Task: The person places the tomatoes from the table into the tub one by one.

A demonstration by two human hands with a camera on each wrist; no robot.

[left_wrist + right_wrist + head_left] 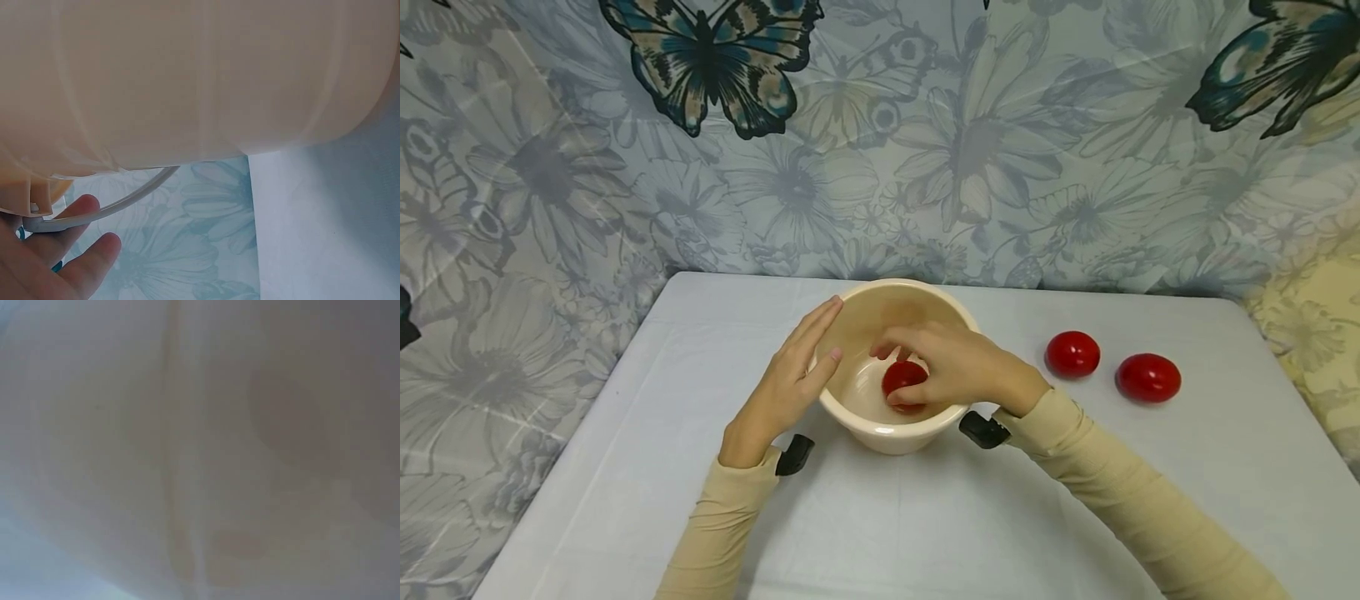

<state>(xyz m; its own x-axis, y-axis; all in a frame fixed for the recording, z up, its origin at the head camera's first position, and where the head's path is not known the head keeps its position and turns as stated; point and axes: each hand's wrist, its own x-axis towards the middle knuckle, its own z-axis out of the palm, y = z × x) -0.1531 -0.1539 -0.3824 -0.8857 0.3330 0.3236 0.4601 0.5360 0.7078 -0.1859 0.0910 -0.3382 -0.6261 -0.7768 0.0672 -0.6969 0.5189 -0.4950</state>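
- The floral cloth backdrop (970, 150), printed with butterflies, rises right behind the bowl and runs down both sides of the surface; no writing shows on it.
- The pale surface (925, 517) spreads wide around the bowl: bare on the bowl's left and toward the viewer, its back edge just behind the bowl against the cloth.
- The cream bowl (880, 433) stands upright near the middle; the left wrist view shows its ribbed outer wall and a thin wire handle (119, 203) below the rim. No label can be read.
- The left hand (786, 383) lies flat against the bowl's left rim, fingers straight, the thumb over the edge, gripping nothing.
- The right hand (955, 362) reaches over the bowl's right rim, fingers curled round a red tomato (901, 377) inside the bowl, near its bottom.
- Two more tomatoes (1072, 353) lie right of the bowl, near each other, apart from it.
- The right wrist view is a blur.
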